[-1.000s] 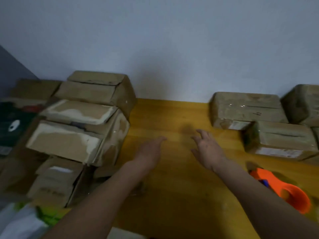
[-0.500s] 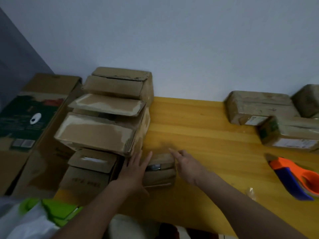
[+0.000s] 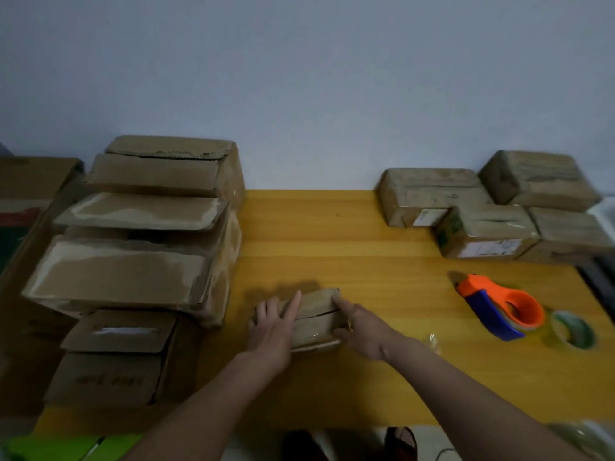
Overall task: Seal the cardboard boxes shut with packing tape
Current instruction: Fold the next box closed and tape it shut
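A small cardboard box (image 3: 314, 319) sits on the yellow wooden table (image 3: 349, 227), flanked by both hands. The left hand (image 3: 271, 331) lies flat on the box's left end, fingers straight and slightly spread, index finger stretched diagonally over the top flap. The right hand (image 3: 361, 331) presses against the box's right end, index finger extended along the upper edge; whether its remaining fingers curl around the side, I cannot tell. The top flaps meet at a dark seam running between the two hands. Left of the left hand rises a stack of open boxes (image 3: 143, 247), flaps lifted, just beside the small box. Well to the right of the right hand lies an orange and blue tape dispenser (image 3: 499, 307), with a tape roll (image 3: 572, 329) just beyond it. Farther out past the right hand, near the wall, a cluster of closed boxes (image 3: 489, 211) sits together, touching one another.
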### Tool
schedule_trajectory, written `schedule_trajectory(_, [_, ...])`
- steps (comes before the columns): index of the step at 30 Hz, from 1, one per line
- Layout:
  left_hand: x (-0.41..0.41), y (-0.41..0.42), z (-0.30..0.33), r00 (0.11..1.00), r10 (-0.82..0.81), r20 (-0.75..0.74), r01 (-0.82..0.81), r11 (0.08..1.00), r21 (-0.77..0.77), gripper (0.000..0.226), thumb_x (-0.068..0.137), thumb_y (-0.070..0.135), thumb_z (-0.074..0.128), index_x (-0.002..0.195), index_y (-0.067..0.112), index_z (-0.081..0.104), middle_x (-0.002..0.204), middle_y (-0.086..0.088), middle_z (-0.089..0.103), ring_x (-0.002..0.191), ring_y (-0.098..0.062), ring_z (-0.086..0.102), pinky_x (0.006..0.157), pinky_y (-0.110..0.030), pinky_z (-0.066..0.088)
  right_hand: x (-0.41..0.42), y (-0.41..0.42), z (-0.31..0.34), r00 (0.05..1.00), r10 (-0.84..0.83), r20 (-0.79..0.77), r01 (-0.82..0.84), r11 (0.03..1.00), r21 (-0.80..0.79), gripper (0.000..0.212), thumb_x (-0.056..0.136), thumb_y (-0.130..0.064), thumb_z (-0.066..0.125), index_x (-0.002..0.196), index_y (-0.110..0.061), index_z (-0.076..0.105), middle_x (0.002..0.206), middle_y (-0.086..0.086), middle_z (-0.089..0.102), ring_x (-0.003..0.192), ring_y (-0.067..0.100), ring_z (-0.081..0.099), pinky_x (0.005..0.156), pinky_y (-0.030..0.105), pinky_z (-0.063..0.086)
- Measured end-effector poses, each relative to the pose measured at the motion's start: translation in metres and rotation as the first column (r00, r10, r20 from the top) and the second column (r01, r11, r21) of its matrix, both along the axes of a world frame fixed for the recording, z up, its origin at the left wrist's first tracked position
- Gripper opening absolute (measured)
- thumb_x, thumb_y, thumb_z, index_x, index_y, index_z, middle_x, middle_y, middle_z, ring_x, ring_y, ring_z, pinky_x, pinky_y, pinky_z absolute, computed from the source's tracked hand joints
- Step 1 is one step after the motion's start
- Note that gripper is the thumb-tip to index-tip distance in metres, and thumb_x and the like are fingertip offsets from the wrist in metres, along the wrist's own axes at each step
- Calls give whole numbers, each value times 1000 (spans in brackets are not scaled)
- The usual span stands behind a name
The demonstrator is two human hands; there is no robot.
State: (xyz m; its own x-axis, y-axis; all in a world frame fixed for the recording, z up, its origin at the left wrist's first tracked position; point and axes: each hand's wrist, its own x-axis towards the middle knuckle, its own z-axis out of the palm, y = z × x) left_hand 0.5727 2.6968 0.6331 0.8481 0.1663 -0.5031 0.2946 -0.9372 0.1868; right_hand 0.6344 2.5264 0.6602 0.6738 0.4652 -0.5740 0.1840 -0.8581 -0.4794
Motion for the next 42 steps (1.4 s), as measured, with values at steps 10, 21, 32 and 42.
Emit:
schedule_trajectory(10, [85,-116,5,987,-123,103,132,987,-87,105,82,4,66,151,43,-2,154,-4,9,142,-26,6,114,-41,15,44,-123,12,943,-323,-79,331,932,148,62,95,-10,54,150,-11,25,151,9,33,135,24,39,107,27,34])
schedule_trajectory(21, [138,-218,-14,934,-312,173,293,948,126,96,93,13,57,151,28,-17,158,-1,-26,143,-20,-29,112,-47,-22,101,-227,-7,926,-358,115,350,933,89,53,94,-10,54,144,-18,38,137,16,36,124,29,45,106,24,28])
schedule_trajectory(32, [131,-244,-22,994,-72,80,56,982,180,89,92,63,40,151,31,-17,151,-20,-36,142,-42,-25,118,-51,2,149,-219,-26,981,-64,180,45,993,109,65,96,-22,54,152,-26,22,153,5,24,137,28,23,115,34,19])
schedule_trajectory(42, [120,-255,-12,999,7,42,-14,988,152,85,92,62,42,151,37,-14,158,-9,-26,146,-38,-12,115,-52,14,146,-220,-24,988,-78,133,62,991,119,67,89,-18,65,147,-28,33,144,4,37,129,26,33,110,33,27])
